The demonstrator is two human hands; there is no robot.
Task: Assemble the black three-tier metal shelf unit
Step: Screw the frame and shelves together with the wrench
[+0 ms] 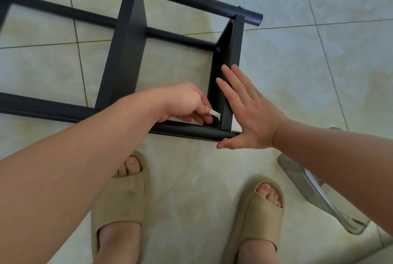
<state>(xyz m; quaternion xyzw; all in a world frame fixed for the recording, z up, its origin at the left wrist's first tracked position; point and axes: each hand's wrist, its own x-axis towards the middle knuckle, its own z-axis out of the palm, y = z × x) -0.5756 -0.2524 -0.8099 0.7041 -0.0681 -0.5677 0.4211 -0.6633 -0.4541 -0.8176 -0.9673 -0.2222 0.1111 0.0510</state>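
The black shelf unit [127,51] lay on its side on the tiled floor [297,61], just in front of the person's sandals [121,200]. The left hand [185,104] was curled and pinched a small white tool [214,113]. It held the tool in the inside corner where the end shelf [231,51] met the near pole [191,131]. The right hand [251,115] was open and flat. Its fingers pressed on the outside of that end shelf, and its thumb sat under the pole's tip, close to a small screw [224,139]. The step looked like tightening this corner. To do it well, the flat hand should push the shelf snug against the pole so nothing wobbles. The tool should sit straight and turn in small, slow turns so it does not slip. What the tool's tip touched was hidden.
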